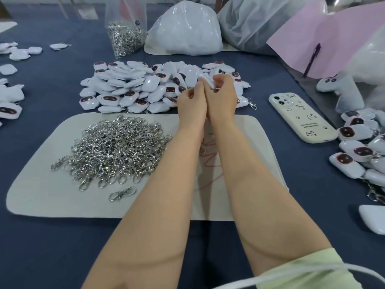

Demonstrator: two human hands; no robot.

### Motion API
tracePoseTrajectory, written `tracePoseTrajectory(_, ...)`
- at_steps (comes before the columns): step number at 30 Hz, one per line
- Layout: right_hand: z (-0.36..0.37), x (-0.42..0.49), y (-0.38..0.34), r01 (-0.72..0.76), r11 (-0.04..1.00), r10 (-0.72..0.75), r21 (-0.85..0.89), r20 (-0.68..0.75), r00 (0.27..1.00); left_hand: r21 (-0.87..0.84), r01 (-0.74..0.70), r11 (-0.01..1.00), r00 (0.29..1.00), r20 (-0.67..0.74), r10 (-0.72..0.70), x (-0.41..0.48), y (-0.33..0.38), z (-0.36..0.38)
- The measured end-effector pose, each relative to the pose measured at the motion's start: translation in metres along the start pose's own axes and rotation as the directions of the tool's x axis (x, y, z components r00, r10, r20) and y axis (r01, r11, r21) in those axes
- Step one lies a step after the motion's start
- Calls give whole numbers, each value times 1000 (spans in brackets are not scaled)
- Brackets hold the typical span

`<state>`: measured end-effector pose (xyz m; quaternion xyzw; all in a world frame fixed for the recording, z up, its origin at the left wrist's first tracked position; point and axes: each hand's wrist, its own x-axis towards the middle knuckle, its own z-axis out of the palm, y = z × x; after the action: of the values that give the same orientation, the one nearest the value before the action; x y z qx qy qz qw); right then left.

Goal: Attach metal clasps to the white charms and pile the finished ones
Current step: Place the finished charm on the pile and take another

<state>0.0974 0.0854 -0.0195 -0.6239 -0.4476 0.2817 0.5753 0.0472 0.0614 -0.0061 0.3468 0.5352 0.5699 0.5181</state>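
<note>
Step in hand: joining a clasp to one white charm point(206, 79), judged from the two hands meeting over the stock.
Left hand point(190, 103): fingers curled, thumb and forefinger pinched at the near edge of the charm.
Right hand point(222, 96): fingers curled round the same charm from the other side, with the knuckles toward the camera.
Charm and fingers: the charm sat between both sets of fingertips and touched them, lifted just above the pile of white charms point(133, 88). Only a sliver of white showed past the fingers.
Clasp in the grip: I could not tell. A small dark glint showed under the right fingers, but it was too small to name.
Doing it well: the charm's loop probably needed to be held steady by one hand while the other opened the clasp gate and hooked it through. A pinch close to the loop would keep the glossy charm from twisting.
Risk: the smooth charm could slip and drop back among the unfinished ones.
Clasp supply: a heap of metal clasps point(116, 147) lay on the pale mat point(37, 197) beside the left forearm, with a loose clasp point(122, 193) in front of it.
Finished side: charms with clasps point(358, 152) lay to the right, beyond a phone point(302, 119), likely the pile to add to.
</note>
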Motion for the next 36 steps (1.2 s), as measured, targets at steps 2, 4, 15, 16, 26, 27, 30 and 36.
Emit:
tracePoseTrajectory(2, 0, -5, -2, 9, 1000, -10, 17, 31, 999, -1, 3, 1000, 1000, 18, -3, -3, 3, 0)
tracePoseTrajectory(4, -3, -14, -2, 30, 999, -33, 37, 65, 997, -10, 7, 1000, 1000, 19, -7, -7, 5, -2)
tracePoseTrajectory(15, -50, -65, 7, 143, 979, -89, -142, 334, 938, -37, -42, 998, 995, 83, 45, -35, 3, -46)
tracePoseTrajectory(16, -53, -69, 10, 169, 953, -70, -252, 361, 930, -44, -38, 998, 996, 80, 41, -39, 1, -49)
tracePoseTrajectory(26, -42, -86, 11, 359, 690, -43, -629, 459, 887, -113, -75, 991, 997, 10, 77, -51, -18, -62)
tracePoseTrajectory(27, -42, -87, 13, 338, 709, -52, -619, 433, 900, -109, -75, 991, 997, 17, 78, -51, -18, -63)
tracePoseTrajectory(30, -42, -86, 16, 290, 755, -63, -588, 375, 925, -88, -78, 993, 996, 30, 81, -49, -18, -66)
tracePoseTrajectory(36, -40, -84, 17, 251, 830, -79, -497, 341, 937, -34, -69, 997, 998, -4, 69, -48, -18, -64)
